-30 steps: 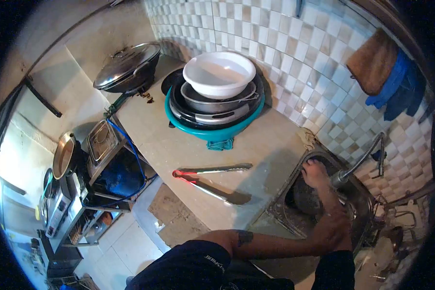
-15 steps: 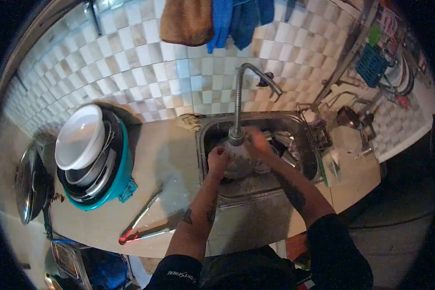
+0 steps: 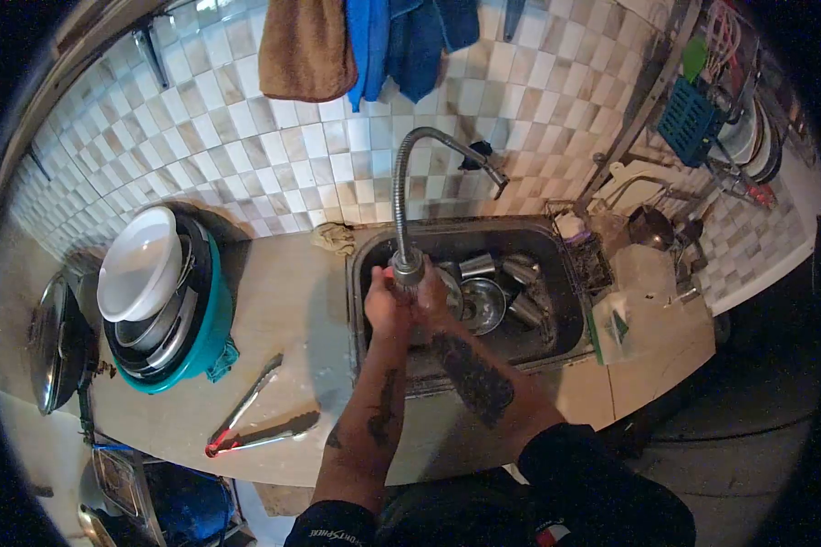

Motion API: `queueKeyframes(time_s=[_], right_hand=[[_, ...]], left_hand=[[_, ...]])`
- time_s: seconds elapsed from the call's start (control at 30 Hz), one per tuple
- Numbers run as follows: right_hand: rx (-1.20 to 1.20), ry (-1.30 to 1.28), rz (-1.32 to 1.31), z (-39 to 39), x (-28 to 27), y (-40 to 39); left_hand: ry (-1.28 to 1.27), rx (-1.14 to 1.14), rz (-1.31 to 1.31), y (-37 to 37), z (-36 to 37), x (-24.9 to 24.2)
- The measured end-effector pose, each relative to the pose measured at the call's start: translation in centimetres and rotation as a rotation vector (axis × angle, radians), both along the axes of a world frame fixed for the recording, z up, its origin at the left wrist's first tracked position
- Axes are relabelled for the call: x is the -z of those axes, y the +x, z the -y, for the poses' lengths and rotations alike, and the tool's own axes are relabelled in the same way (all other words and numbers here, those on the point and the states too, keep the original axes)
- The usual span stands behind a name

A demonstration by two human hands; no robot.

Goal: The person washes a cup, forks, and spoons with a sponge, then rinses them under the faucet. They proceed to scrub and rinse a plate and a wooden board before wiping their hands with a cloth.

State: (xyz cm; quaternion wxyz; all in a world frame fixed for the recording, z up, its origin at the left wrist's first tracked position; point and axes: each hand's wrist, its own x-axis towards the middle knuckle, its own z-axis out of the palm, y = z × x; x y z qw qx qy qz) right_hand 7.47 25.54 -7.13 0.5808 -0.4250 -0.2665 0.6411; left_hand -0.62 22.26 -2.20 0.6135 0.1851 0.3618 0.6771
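Note:
Both of my hands are close together in the metal sink (image 3: 556,351), under the spray head (image 3: 409,271) of a flexible faucet (image 3: 400,182). My left hand (image 3: 389,308) is curled just left of the spray head, and a small reddish patch shows at its fingertips. What it holds is hidden. My right hand (image 3: 433,296) is right beside it, slightly blurred, with its fingers partly behind the spray head. A pale rounded edge shows beside my right hand. In the basin to the right lie a round metal bowl (image 3: 483,305) and several metal cups (image 3: 479,266).
Tongs (image 3: 246,406) with red ends lie spread on the counter (image 3: 283,273). A teal basin (image 3: 205,337) stacked with bowls, a white bowl (image 3: 140,264) on top, stands left. A wire caddy (image 3: 591,260) edges the sink's right side. Towels (image 3: 308,50) hang above.
My hands have drawn together under the spray head; my right hand moved left and down. The pale rounded vessel seen between them is now mostly hidden. The camera view has shifted.

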Motion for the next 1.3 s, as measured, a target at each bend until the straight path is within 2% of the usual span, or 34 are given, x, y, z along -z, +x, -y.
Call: queueKeyframes(time_s=[0.03,0.13,0.2,0.23,0.27,0.3,0.33,0.4,0.43,0.5,0.57,0.63,0.7,0.73,0.83,0.9,0.93,0.97,1.0,1.03,1.07,1.1,1.13,1.17,1.2,1.23,1.3], right_hand=[[-0.014,-0.115,-0.355,0.9,-3.4,-0.6],[-0.100,-0.025,-0.702,1.3,-3.0,-0.9],[0.045,0.227,-0.128,-1.1,1.1,1.0],[0.124,0.343,0.167,-2.7,4.0,2.7],[0.162,0.426,0.496,-1.6,0.0,4.7],[0.237,0.485,0.826,-0.3,-4.6,6.8],[0.134,0.420,0.478,-1.9,-7.3,9.5],[0.001,0.367,-0.028,-3.6,-14.1,12.2],[-0.032,0.379,-0.183,-3.5,-17.5,13.0],[0.272,0.577,0.582,-8.5,-13.5,16.5],[0.327,0.541,0.884,-10.2,-12.3,17.9],[0.150,0.306,0.701,-9.9,-14.5,17.3],[-0.030,0.067,0.495,-9.0,-16.2,16.2],[-0.121,-0.055,0.387,-8.6,-16.2,15.7],[-0.298,0.060,-0.305,-9.7,-13.8,15.2],[-0.414,0.122,-0.024,-7.2,-13.7,15.9],[-0.472,0.333,0.269,-5.8,-14.0,17.2],[-0.468,0.544,0.560,-4.5,-14.1,18.4],[-0.403,0.703,0.807,-2.5,-14.6,19.2],[-0.327,0.779,0.948,-0.4,-15.2,19.1],[-0.252,0.797,1.026,1.7,-15.8,18.4],[-0.176,0.789,1.065,3.6,-16.5,17.5],[-0.097,0.775,1.103,5.0,-17.2,16.6],[-0.022,0.763,1.152,6.2,-17.5,15.7],[0.045,0.753,1.208,7.0,-18.0,14.9],[0.104,0.724,1.261,8.0,-17.8,15.1],[0.203,0.610,1.354,13.1,-17.4,17.2]], left_hand=[[-0.064,-0.026,-0.131,-0.5,0.9,-2.4],[-0.023,-0.070,-0.496,0.6,1.7,-2.7],[0.017,-0.019,-0.398,2.1,0.0,-0.8],[0.069,0.046,-0.196,3.6,-1.9,1.7],[0.115,0.112,0.011,5.2,-3.0,3.1],[0.207,0.169,-0.470,6.7,-3.6,-0.1],[0.294,0.219,-0.952,8.1,-4.1,-5.0],[0.608,-0.086,-0.922,11.5,-5.0,-10.4],[0.582,-0.030,-0.598,12.4,-6.8,-10.2],[0.491,0.083,0.045,14.4,-10.2,-7.1],[0.424,0.064,-0.151,13.9,-8.9,-2.3],[0.356,0.040,-0.513,12.1,-4.5,0.1],[0.174,0.014,-0.365,9.9,-0.8,4.4],[0.030,0.001,0.040,8.7,-0.6,7.6],[-0.212,0.000,-0.214,5.5,3.4,3.9],[-0.306,0.195,-0.533,4.6,6.1,-1.6],[-0.330,0.307,-0.696,4.6,6.4,-3.6],[-0.013,0.292,-1.241,3.1,6.1,-4.0],[-0.146,0.359,-1.161,4.7,6.8,-9.5],[-0.282,0.418,-1.085,6.3,7.5,-15.0],[0.059,0.439,-1.023,3.6,4.3,-11.2],[0.214,0.498,-0.826,2.8,3.1,-14.5],[0.288,0.629,-0.465,0.9,-2.8,-12.2],[0.441,0.662,-0.637,1.1,-5.8,-15.1],[0.717,0.610,-1.188,2.6,-6.8,-17.9],[0.999,0.519,-1.602,4.7,-7.5,-19.2],[1.389,0.490,-1.949,8.5,-6.8,-18.3]])
